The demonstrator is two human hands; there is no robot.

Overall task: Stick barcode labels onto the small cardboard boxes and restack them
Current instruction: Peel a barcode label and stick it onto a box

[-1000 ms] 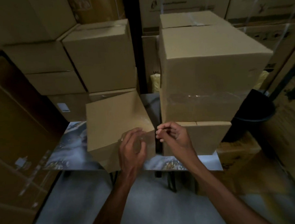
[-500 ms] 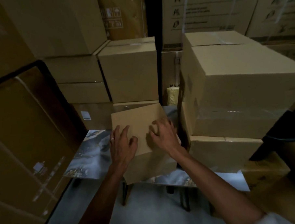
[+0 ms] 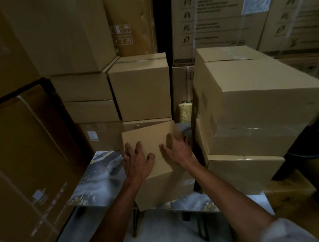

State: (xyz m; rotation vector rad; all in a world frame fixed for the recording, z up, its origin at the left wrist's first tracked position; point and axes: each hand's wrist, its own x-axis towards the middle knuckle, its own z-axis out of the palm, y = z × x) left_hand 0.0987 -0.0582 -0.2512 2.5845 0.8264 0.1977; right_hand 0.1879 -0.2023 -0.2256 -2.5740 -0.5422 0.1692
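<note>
Comparing with one second ago, a clear change is seen: then the right hand (image 3: pixel 176 149) was pinching something small in front of the small cardboard box (image 3: pixel 157 168), beside its right edge, and the left hand (image 3: pixel 136 161) was held against the near face. Half a second ago both hands were already laid on the top face, and now they are placed there in nearly the same way. No label can be made out on the box in the dark picture, so it cannot be said if the sticking was completed. It is judged that the labelling step is finished or nearly finished, and that the box is now being taken for restacking.

The small cardboard box is standing on the table (image 3: pixel 95 187), at the middle of the near edge, turned a little and with its near lower corner over that edge. It is just beside the stack of boxes (image 3: pixel 255 116) at the right end of the table, and in front of the box stack (image 3: pixel 141 88) behind the far edge.

The left hand is laid flat on the left part of the top face, fingers spread and nearly straight, a ring on one finger. The right hand is reached further, to the far right corner of the top; its fingers seem bent over that edge, but the grip there is blurred and cannot be told surely. Both forearms are stretched forward from below.
</note>
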